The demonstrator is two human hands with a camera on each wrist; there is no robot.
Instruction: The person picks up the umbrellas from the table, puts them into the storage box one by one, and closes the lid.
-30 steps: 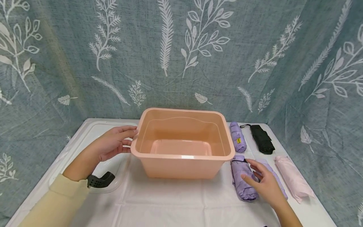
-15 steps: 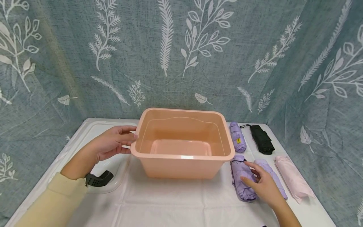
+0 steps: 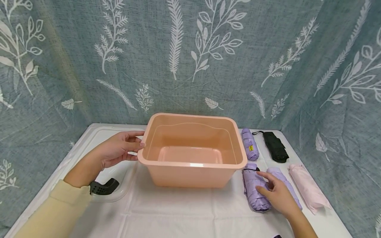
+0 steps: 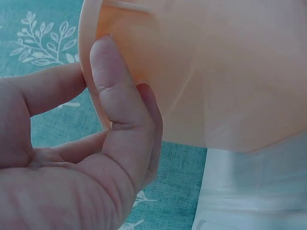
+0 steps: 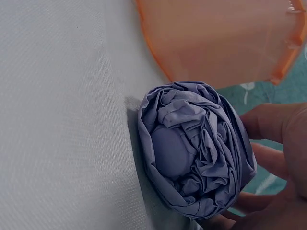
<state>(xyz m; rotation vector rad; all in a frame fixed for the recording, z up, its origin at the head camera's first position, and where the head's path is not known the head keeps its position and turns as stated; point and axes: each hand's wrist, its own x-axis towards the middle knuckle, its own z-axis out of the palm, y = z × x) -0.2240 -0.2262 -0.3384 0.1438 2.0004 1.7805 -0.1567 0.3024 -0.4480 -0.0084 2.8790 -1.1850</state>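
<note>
A peach plastic storage bin [image 3: 190, 175] stands at the middle of the table. My left hand [image 3: 123, 148] holds its left rim; in the left wrist view, thumb and fingers lie on either side of the rim. My right hand [image 3: 278, 193] rests against a rolled purple folding umbrella [image 3: 255, 195] just right of the bin, its fingers loosely bent. In the right wrist view the umbrella's bunched cloth end [image 5: 192, 153] faces the camera, with the fingers along its far side. A second purple umbrella [image 3: 281, 175] lies partly hidden behind that hand.
Behind lie another purple umbrella [image 3: 250, 143] with a yellow tag and a black one [image 3: 275, 147]. A pink umbrella [image 3: 308, 188] lies near the table's right edge. A whitish lid [image 3: 98, 132] lies under my left forearm. A patterned curtain [image 3: 160, 66] surrounds the table.
My left thumb has shifted down onto the bin's rim. The right hand has barely moved over the purple umbrella; the bin and umbrellas stay put.
</note>
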